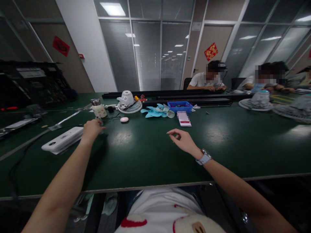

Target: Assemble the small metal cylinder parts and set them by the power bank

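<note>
On the left, my left hand [91, 131] is held over the green table, fingers curled around something small and clear-looking that I cannot make out. Just behind it stands a cream patterned bottle [99, 109] with a metal lid. A long white box-shaped device [63, 139] lies to the left of that hand. My right hand [181, 139], with a watch on the wrist, hovers over the middle of the table. Its fingers are loosely bent, the thumb a little apart, and nothing shows in them. Beyond it lies a white notepad [184, 119] with a red pen.
Farther back are a white fan part [126, 98], light-blue fan blades [155, 111], a blue tray [179, 106] of small parts and a pink oval case [124, 119]. Black rails [189, 102] run across the table. Several people sit opposite at the right, near other fan parts [256, 102].
</note>
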Available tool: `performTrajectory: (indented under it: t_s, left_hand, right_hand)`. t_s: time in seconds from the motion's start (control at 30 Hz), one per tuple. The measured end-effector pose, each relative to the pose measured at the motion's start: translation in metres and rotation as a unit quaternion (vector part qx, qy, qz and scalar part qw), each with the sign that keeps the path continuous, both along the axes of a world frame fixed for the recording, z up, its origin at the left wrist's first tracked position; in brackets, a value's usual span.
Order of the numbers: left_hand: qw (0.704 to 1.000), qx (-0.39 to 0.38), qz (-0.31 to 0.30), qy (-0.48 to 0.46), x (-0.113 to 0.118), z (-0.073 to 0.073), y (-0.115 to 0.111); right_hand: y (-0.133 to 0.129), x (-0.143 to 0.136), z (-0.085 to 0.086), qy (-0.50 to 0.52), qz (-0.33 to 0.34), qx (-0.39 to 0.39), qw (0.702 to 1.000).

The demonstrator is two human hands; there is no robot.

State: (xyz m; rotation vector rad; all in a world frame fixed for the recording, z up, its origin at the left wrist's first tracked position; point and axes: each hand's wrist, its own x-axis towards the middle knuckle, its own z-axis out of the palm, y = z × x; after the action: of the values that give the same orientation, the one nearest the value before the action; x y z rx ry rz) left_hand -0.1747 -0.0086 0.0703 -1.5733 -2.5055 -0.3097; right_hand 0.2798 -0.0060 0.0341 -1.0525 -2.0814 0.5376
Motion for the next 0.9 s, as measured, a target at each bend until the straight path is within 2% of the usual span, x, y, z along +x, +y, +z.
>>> performTrajectory:
  t_s: [0.17, 0.23, 0.3, 0.37, 0.43, 0.53, 0.67, 0.77, 0.9]
  left_hand:
    - [1.0, -0.001, -0.019, -0.022, 0.013, -0.001, 0.007]
    - [0.997, 0.005, -0.059, -0.04, 0.033, -0.004, 0.01]
    - [0.988, 0.028, -0.132, -0.079, 0.064, -0.009, 0.01]
    - [0.958, 0.057, -0.237, -0.153, 0.103, -0.017, 0.005]
    - [0.901, 0.067, -0.347, -0.252, 0.141, -0.027, -0.005]
    - [0.825, 0.069, -0.436, -0.353, 0.184, -0.038, -0.023]
    - [0.793, 0.057, -0.459, -0.397, 0.205, -0.044, -0.04]
    - [0.775, 0.042, -0.458, -0.432, 0.209, -0.044, -0.045]
    - [0.728, 0.018, -0.452, -0.515, 0.213, -0.05, -0.044]
  right_hand:
    - [-0.002, -0.001, 0.001, -0.001, 0.005, -0.001, 1.0]
    - [-0.002, -0.001, 0.002, -0.002, 0.007, -0.004, 1.0]
    - [-0.003, -0.001, 0.002, -0.002, 0.009, -0.005, 1.0]
    - [-0.002, -0.001, 0.002, -0.003, 0.009, -0.006, 1.0]
    - [-0.001, -0.002, 0.001, -0.001, 0.013, -0.006, 1.0]
    - [-0.002, -0.005, 0.001, 0.001, 0.032, -0.005, 0.999]
    - [-0.008, -0.015, 0.003, 0.002, 0.061, -0.009, 0.998]
    - [-0.015, -0.023, 0.004, 0.004, 0.083, -0.01, 0.997]
    - [-0.02, -0.033, 0.002, 0.001, 0.102, -0.012, 0.995]
